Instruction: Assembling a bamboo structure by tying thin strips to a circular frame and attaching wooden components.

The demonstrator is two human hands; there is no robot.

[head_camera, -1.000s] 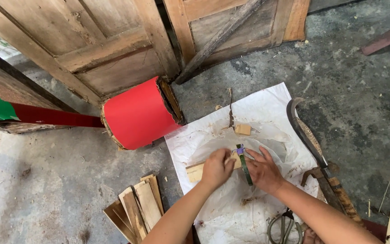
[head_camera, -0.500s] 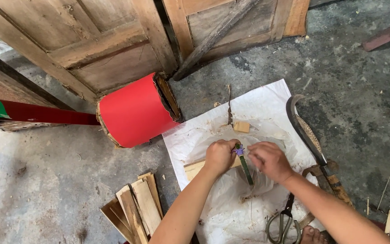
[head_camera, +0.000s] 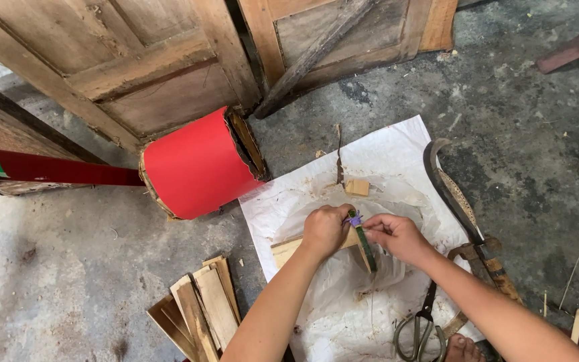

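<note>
At frame center, over a white sheet (head_camera: 383, 167) on the floor, the left hand (head_camera: 325, 230) and right hand (head_camera: 397, 236) close fingers on a green strip (head_camera: 366, 247) against a wooden slat (head_camera: 286, 249); scissors (head_camera: 422, 328) lie lower right.

I see two bare forearms, no sleeves, watch or rings; left hand (head_camera: 324, 230) and right hand (head_camera: 397, 236) gloveless; bare toes at bottom edge.

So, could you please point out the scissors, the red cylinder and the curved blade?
scissors (head_camera: 425, 326), head view, near the pivot.
red cylinder (head_camera: 196, 166), head view, middle of its red side.
curved blade (head_camera: 445, 186), head view, upper blade.
</note>
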